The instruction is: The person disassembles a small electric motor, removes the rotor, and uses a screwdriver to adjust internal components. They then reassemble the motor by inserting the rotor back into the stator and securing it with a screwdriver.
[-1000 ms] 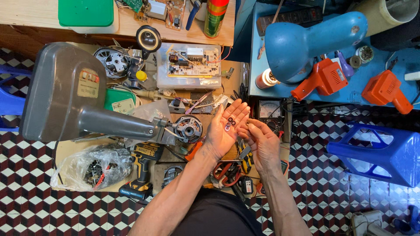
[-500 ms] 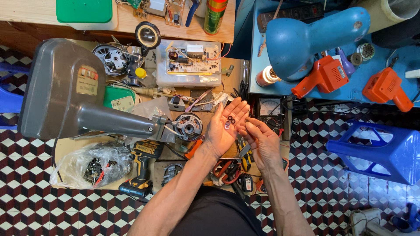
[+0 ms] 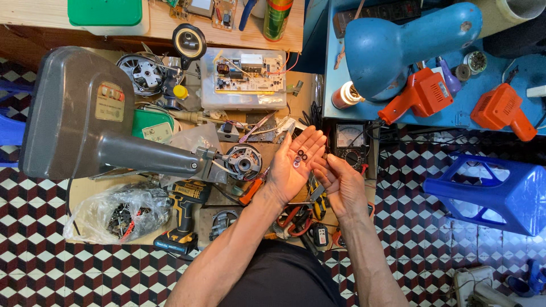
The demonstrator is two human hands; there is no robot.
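The left hand (image 3: 294,165) was held palm up and fully spread, fingers extended, gripping nothing. Three small dark rings (image 3: 300,156) were seen lying loose on the open palm, near the base of the fingers. The right hand (image 3: 339,181) was placed just beside the left, on its right, fingers loosely curled and the fingertips (image 3: 316,166) brought against the edge of the left palm, close to the rings. Whether a ring was pinched between them could not be told.

Just left of the left hand, a small motor with copper windings (image 3: 244,161) was noted at the end of a grey arm belonging to a large grey housing (image 3: 74,111). Beyond the left fingertips, a clear box holding a circuit board (image 3: 245,77) was recorded, with loose wires between it and the hand. Beyond the right hand, an analogue meter (image 3: 350,139) lay on the worktop. Below the left wrist, an orange-handled tool (image 3: 251,191) was seen; further left of the forearm, a yellow-and-black cordless drill (image 3: 183,219) and a clear bag of small parts (image 3: 119,213). Red-handled pliers (image 3: 296,219) lay beneath the two wrists. Well to the right of the right hand, a blue desk lamp (image 3: 406,45), two orange heat-gun-shaped tools (image 3: 424,94) and an overturned blue plastic stool (image 3: 489,190) were observed.
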